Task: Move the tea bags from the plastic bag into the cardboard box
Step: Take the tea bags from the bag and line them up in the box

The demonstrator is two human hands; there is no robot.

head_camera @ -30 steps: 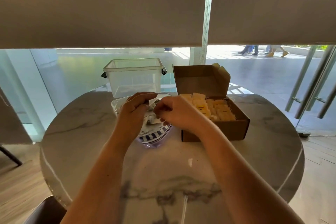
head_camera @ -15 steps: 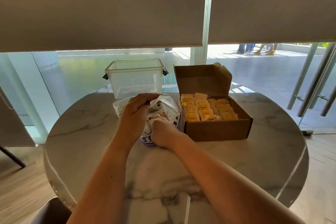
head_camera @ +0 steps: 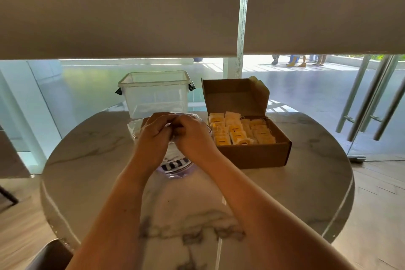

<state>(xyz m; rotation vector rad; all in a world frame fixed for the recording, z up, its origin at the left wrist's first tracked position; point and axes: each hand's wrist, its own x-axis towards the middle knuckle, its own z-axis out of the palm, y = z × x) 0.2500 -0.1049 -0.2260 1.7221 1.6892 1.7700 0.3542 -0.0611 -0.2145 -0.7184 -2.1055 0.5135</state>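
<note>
On a round marble table [head_camera: 306,193], the left hand [head_camera: 153,138] and right hand [head_camera: 192,138] meet with fingers curled, pinching the top of a clear plastic bag [head_camera: 175,166] at center, while yellow-tagged tea bags [head_camera: 238,131] fill the open cardboard box [head_camera: 258,155] just beside it at three o'clock.

The round table [head_camera: 306,182] is showing glossy, veined marble. The box [head_camera: 258,155] is looking like matt brown cardboard, the tub [head_camera: 153,94] clear plastic, and the bag [head_camera: 175,165] seemingly thin, shiny plastic film.
</note>
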